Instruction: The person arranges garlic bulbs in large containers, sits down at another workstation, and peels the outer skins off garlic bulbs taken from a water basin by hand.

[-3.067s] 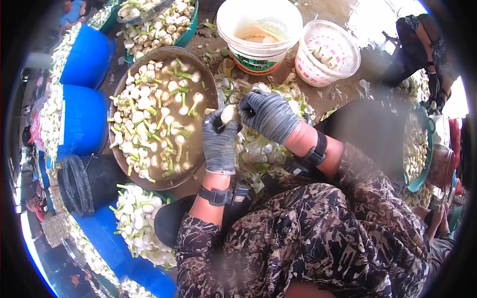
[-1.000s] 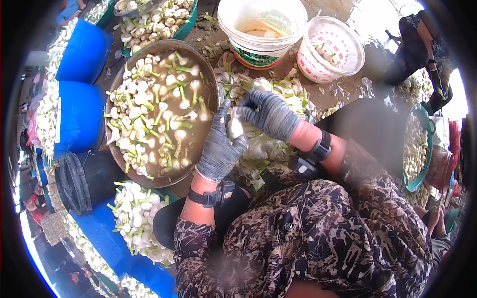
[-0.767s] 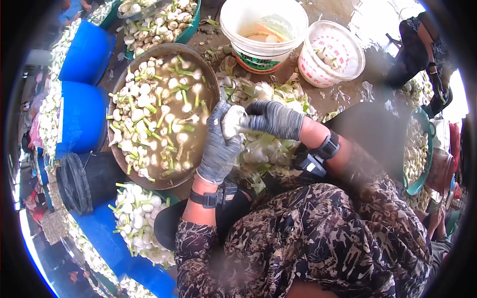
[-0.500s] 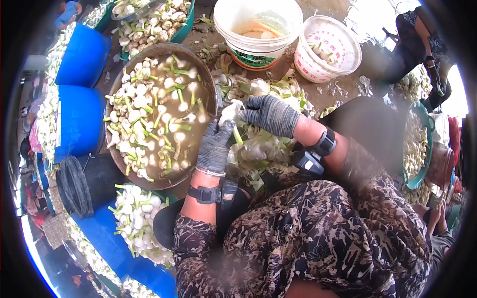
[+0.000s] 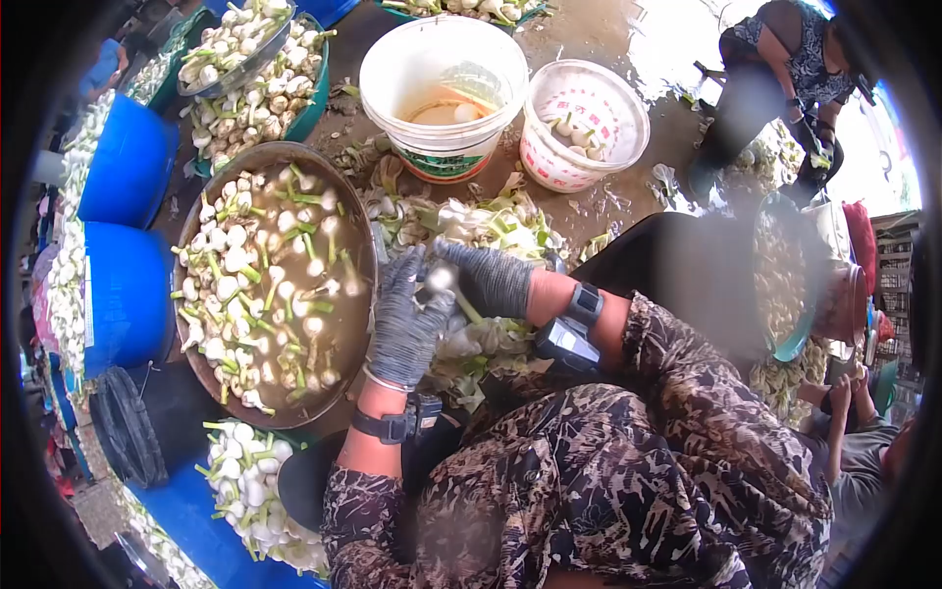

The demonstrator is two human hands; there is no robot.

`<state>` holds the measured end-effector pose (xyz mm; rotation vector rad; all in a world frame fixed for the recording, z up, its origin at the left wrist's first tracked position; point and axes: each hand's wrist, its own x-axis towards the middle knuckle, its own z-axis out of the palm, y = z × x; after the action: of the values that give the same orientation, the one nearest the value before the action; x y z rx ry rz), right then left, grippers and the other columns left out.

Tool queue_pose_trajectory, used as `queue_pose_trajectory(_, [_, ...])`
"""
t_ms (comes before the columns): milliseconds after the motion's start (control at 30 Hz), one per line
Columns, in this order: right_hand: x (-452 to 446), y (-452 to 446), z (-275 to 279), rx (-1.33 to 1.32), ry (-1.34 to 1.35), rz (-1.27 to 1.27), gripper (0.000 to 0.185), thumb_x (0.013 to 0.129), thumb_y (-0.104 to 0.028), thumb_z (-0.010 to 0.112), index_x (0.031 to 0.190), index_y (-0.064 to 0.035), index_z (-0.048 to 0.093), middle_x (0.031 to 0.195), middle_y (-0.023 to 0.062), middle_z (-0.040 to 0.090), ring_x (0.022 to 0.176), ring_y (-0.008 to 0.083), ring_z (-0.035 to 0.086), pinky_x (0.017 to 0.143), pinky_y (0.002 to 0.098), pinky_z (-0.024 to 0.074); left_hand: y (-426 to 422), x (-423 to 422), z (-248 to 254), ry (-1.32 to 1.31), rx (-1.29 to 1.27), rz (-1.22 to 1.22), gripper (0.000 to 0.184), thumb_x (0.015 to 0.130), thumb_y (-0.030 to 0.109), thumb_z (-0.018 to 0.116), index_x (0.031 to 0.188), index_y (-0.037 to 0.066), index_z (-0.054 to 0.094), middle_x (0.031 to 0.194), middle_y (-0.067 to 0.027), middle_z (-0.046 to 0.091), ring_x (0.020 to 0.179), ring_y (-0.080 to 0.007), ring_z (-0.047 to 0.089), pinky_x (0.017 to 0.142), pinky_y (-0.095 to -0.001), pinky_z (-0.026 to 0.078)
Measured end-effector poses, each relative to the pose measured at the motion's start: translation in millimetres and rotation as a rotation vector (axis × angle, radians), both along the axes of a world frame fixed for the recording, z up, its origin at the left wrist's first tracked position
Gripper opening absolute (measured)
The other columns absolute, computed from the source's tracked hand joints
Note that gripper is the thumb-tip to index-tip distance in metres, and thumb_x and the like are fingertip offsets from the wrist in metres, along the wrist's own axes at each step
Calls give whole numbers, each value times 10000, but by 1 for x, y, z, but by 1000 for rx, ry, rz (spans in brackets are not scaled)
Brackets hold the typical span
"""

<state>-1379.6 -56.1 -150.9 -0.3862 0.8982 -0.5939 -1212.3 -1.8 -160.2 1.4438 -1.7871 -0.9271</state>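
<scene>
A white garlic bulb [image 5: 443,277] with a green stem pointing down and right is between my gloved hands, slightly blurred. My left hand [image 5: 404,329], in a grey glove, has the bulb between its thumb and fingers. Just right of it, my right hand [image 5: 494,279] stretches its gloved fingers leftward over the bulb; its thumb is mostly hidden. Stripped garlic skins [image 5: 488,342] lie in a heap below and behind the hands. Left of the hands stands a wide round tub [image 5: 370,236] of murky water with many stemmed garlic bulbs floating in it.
A white bucket [image 5: 377,106] and a smaller white tub [image 5: 636,147] with several bulbs stand beyond the skins. Blue barrels [image 5: 123,294], a black bucket [image 5: 162,417] and piled garlic [image 5: 245,481] line the left. Another person [image 5: 785,69] works at upper right.
The view has shifted, so the tub and buckets sit further left and lower. My left fingers have straightened and spread; my right hand's pinch on the white skin has loosened.
</scene>
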Motion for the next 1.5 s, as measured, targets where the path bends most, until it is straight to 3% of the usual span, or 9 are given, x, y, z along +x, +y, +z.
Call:
queue_pose_trajectory(100, [-16,-28,-25,27,-196,-85,245,913,-346,610,915,-102,589,732,51,623,577,210,573,457,365,477,10,-20,8,11,-72,190,636,827,172,700,1366,-15,417,1294,-193,511,1222,-286,481,1064,-383,368])
queue_pose_trajectory(200, [-67,-93,-37,-187,-626,-385,442,925,-505,491,1036,-78,524,951,115,605,875,240,593,771,413,493,12,-14,-9,208,112,245,653,869,131,663,1411,-12,328,1367,-199,451,1242,-281,468,1044,-370,394])
queue_pose_trajectory(333, [-46,-116,3,48,-330,-726,532,926,-504,495,1214,-57,493,995,108,626,869,212,611,754,366,499,19,-5,20,491,231,354,558,903,91,623,1387,-6,363,1355,-148,482,1193,-204,511,1013,-321,426])
queue_pose_trajectory(467, [53,-80,-5,-556,408,160,254,917,-266,604,1074,-66,618,927,84,670,757,215,633,717,336,513,26,14,38,713,182,431,420,930,61,578,1326,-5,452,1250,-106,568,1112,-131,550,976,-278,442])
queue_pose_trajectory(500, [78,-80,-44,-1281,675,373,221,869,-227,643,1023,-68,635,930,113,672,784,278,658,737,357,518,28,19,39,708,184,440,420,930,61,578,1326,-5,452,1250,-106,568,1112,-131,550,976,-278,442])
queue_pose_trajectory(767, [212,-54,-101,-1487,1315,1435,449,851,-423,591,1191,-130,606,1157,128,649,1051,334,619,901,407,471,30,60,37,582,-53,589,282,952,55,520,1224,-16,536,1178,-94,603,1084,-150,564,962,-283,445])
queue_pose_trajectory(967, [200,-80,-137,-1199,817,1089,413,888,-328,627,1213,-77,582,1128,155,655,1036,294,637,878,372,486,34,71,14,224,-200,732,299,968,125,515,1225,-25,537,1224,-106,553,1139,-164,514,1007,-293,395])
queue_pose_trajectory(1200, [91,-26,5,-598,98,495,496,900,-315,663,1302,-71,502,1070,14,646,843,76,605,744,254,533,20,53,13,1172,287,623,431,978,192,477,1359,-4,421,1304,-124,507,1177,-194,496,1028,-312,384])
queue_pose_trajectory(1500, [18,-4,29,-1091,841,460,572,882,-294,686,1357,-60,468,991,105,667,839,173,632,754,337,521,9,1,14,1318,363,481,382,924,39,562,1294,63,472,1203,-122,554,1051,-233,582,904,-378,532])
